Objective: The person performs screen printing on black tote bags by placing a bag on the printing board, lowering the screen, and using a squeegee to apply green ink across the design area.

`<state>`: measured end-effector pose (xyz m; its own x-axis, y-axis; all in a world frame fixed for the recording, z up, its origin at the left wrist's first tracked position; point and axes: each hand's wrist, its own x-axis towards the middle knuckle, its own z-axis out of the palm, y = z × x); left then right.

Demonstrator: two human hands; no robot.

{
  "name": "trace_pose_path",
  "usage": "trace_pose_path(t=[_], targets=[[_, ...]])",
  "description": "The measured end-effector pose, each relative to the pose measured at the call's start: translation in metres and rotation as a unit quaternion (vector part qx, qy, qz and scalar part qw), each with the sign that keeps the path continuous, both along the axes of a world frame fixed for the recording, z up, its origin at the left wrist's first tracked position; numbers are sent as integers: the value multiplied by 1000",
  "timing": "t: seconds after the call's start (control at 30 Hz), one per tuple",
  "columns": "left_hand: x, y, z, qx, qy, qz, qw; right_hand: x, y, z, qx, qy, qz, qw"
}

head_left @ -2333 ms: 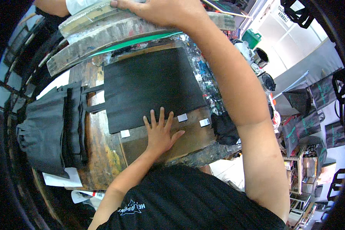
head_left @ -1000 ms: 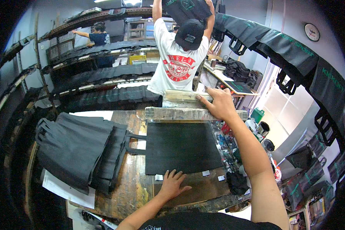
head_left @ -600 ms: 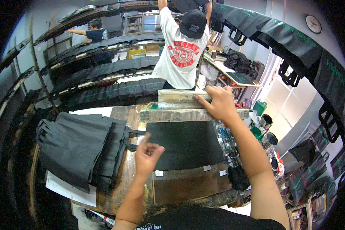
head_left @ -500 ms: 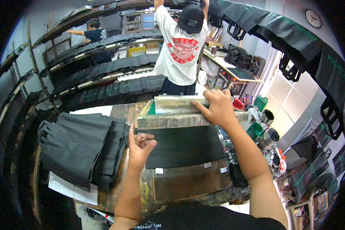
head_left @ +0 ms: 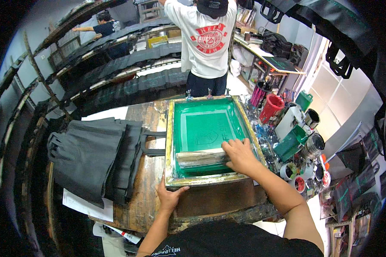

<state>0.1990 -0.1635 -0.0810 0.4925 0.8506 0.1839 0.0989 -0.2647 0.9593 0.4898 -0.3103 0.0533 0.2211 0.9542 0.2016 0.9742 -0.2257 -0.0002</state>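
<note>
Closest in, the left hand (head_left: 170, 198) is clamped on the near-left corner of the 1 wooden screen frame (head_left: 172, 141), thumb over the top edge and fingers curled under, so they're shut on the wood. Just past it, the right hand (head_left: 240, 156) presses down on the right end of the 1 squeegee (head_left: 200, 157). Its fingers are spread a bit and wrapped over the handle, gripping it. The squeegee lies crosswise on the green mesh (head_left: 206, 124) near the front rail of the frame, stretching left from the right hand's fingertips, well apart from the left hand.

The frame sits flat on the worn wooden table (head_left: 146, 180). To the left there's 1 stack of black bags (head_left: 94, 156), its straps reaching toward the frame. On the right edge are 1 red cup (head_left: 272, 108), 1 green tub (head_left: 291, 144) and a few ink pots I can't count properly.

Farther back stand 2 people: 1 in a white shirt (head_left: 208, 43) just behind the table, another in a dark shirt (head_left: 103, 28) by the racks.
</note>
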Motion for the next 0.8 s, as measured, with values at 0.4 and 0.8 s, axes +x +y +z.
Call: trace_pose_path(t=[0.4, 0.8], targets=[[-9, -4, -24, 186, 144, 63, 970, 24, 8, 6, 8, 22, -3, 1000], [-7, -1, -28, 164, 125, 60, 977, 0, -1, 13, -51, 121, 18, 991]])
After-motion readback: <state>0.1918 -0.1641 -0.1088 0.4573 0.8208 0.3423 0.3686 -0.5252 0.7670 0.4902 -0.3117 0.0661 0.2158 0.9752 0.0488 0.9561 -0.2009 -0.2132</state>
